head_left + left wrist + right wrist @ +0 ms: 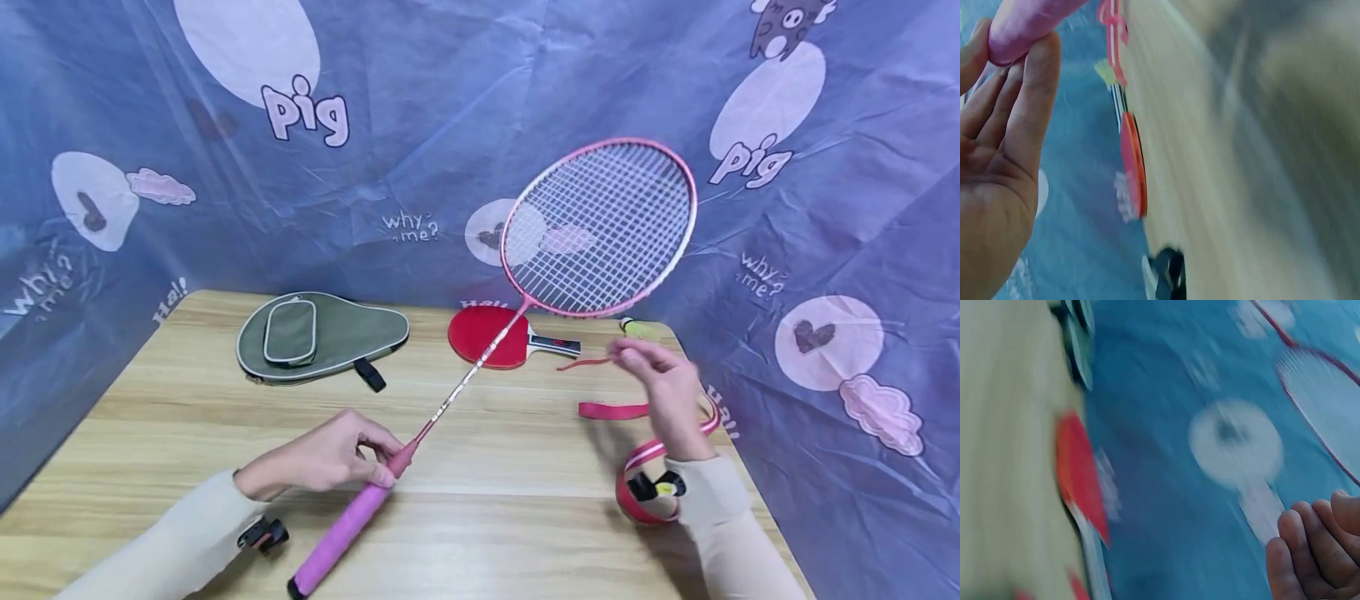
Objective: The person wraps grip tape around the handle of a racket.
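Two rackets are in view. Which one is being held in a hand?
The long-shafted, strung badminton racket, gripped in the left hand. The other, the short red-faced table tennis paddle, lies flat on the table, unheld.

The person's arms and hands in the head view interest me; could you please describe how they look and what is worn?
The left sleeve and right sleeve are long, pale cream and plain, reaching the wrists. The left hand and right hand wear no gloves. Near the cuffs are small black devices: the left device and the right device, which shows some yellow.
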Tool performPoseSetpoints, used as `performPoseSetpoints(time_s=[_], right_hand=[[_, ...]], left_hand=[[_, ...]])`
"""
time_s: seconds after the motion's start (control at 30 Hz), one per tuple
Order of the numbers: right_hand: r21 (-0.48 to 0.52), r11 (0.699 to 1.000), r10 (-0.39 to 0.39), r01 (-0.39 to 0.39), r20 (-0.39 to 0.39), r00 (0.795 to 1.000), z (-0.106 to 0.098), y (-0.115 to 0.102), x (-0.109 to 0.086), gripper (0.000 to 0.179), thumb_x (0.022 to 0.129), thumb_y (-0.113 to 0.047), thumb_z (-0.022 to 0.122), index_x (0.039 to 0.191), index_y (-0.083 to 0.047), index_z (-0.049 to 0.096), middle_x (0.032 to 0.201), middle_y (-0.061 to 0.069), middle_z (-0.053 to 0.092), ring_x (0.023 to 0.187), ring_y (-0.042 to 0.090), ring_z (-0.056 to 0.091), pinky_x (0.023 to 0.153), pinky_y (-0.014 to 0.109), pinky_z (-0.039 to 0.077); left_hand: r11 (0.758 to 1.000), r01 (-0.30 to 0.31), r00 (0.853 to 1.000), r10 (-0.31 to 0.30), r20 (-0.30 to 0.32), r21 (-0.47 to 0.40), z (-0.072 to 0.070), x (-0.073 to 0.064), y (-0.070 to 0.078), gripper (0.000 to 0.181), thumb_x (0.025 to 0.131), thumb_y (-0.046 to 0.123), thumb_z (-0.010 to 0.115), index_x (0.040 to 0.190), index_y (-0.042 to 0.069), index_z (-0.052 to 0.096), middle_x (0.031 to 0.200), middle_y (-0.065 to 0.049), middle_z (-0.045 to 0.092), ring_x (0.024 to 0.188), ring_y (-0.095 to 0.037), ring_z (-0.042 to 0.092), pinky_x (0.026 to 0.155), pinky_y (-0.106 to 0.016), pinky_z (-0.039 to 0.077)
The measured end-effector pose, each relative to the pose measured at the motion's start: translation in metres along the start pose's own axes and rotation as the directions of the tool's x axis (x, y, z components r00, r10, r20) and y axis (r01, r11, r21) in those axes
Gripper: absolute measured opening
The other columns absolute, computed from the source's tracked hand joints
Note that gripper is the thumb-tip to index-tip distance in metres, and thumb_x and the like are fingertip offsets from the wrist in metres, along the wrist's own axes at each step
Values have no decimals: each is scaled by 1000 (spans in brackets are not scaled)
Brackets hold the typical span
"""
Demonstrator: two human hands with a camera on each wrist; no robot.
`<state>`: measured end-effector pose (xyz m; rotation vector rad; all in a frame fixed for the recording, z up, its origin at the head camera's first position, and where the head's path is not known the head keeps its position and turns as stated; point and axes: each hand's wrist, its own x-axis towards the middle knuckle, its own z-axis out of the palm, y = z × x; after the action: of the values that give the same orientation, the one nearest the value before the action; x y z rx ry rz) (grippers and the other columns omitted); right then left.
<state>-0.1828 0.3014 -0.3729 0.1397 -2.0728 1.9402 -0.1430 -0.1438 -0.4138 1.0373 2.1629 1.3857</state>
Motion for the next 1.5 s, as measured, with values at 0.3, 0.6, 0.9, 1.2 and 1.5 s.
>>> performPoseSetpoints(time_s=[0.3, 0.6, 0.9, 1.2, 1.5], right_hand=[[-159, 985, 132, -69, 426, 895, 80, 6, -45, 30, 97, -20, 68, 121, -2, 72, 118, 14, 76, 103, 12, 74, 94, 26, 58], [-106, 990, 142, -95, 699, 701, 116, 11, -89, 31, 96, -13, 68, 123, 2, 70, 117, 21, 74, 104, 12, 75, 93, 25, 58], [-145, 987, 153, -68, 725, 672, 124, 20, -101, 33, 92, -15, 73, 120, 2, 71, 111, 22, 76, 99, 9, 75, 88, 25, 60], [-381, 923, 262, -53, 521, 813, 127, 26, -96, 25, 89, -22, 78, 114, -17, 77, 108, 5, 79, 90, 6, 70, 76, 20, 56], [-406, 914, 177, -3, 392, 903, 124, 40, -87, 31, 86, -15, 81, 116, -18, 76, 106, 4, 78, 86, 8, 65, 76, 21, 55]], left_hand=[[988, 4, 997, -15, -74, -156, 43, 8, 11, 31, 86, 21, 79, 108, 0, 74, 96, -12, 78, 86, -4, 70, 80, -26, 57], [963, -122, 965, 58, -257, -241, 66, 10, 16, 22, 86, 14, 78, 99, -2, 69, 101, -21, 72, 95, -5, 70, 86, -28, 60], [978, -139, 809, 23, -587, -154, 74, 22, 10, 16, 83, 5, 80, 95, -1, 72, 96, -19, 76, 91, -1, 72, 79, -26, 62], [976, -92, 684, -83, -724, -199, 81, 40, 4, 16, 81, 9, 83, 93, 3, 74, 95, -14, 78, 88, -3, 74, 78, -25, 62], [966, -100, 599, -134, -789, -240, 81, 64, -7, 16, 81, 12, 84, 93, 7, 75, 99, -12, 78, 88, -6, 75, 79, -25, 62]])
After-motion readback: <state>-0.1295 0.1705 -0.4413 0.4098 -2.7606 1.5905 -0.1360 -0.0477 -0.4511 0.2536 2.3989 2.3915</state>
